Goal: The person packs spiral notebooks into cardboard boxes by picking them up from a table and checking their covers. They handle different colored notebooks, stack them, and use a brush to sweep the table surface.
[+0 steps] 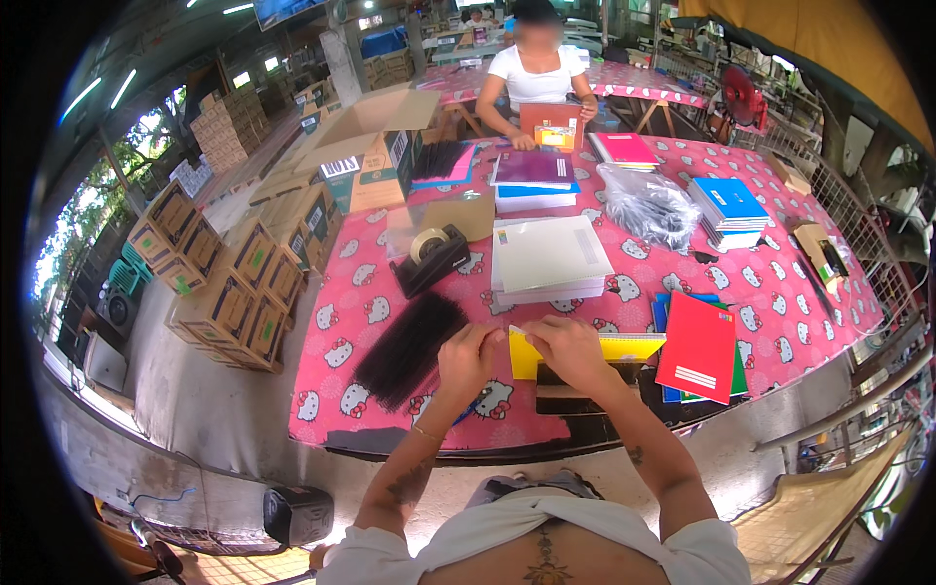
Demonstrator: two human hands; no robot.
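In front of me a yellow notebook [629, 347] stands with its holed edge up, above a dark block on the table. My right hand [567, 351] is closed over the notebook's left part, thumb and fingers at its edge. My left hand [470, 359] is pinched just off the notebook's left end; whatever lies between its fingertips is too small to make out. Beside my left forearm lies a thick bundle of thin black binding coils [409, 351]. To the right, a red notebook [698, 348] rests on blue and green ones.
Beyond my hands stand a white-covered notebook stack [551, 255] and a black tape dispenser [430, 261]. Further off are purple notebooks [533, 170], a clear plastic bag [647, 207] and blue notebooks [729, 202]. A co-worker [538, 73] handles a brown notebook opposite. Cartons [255, 292] stand left.
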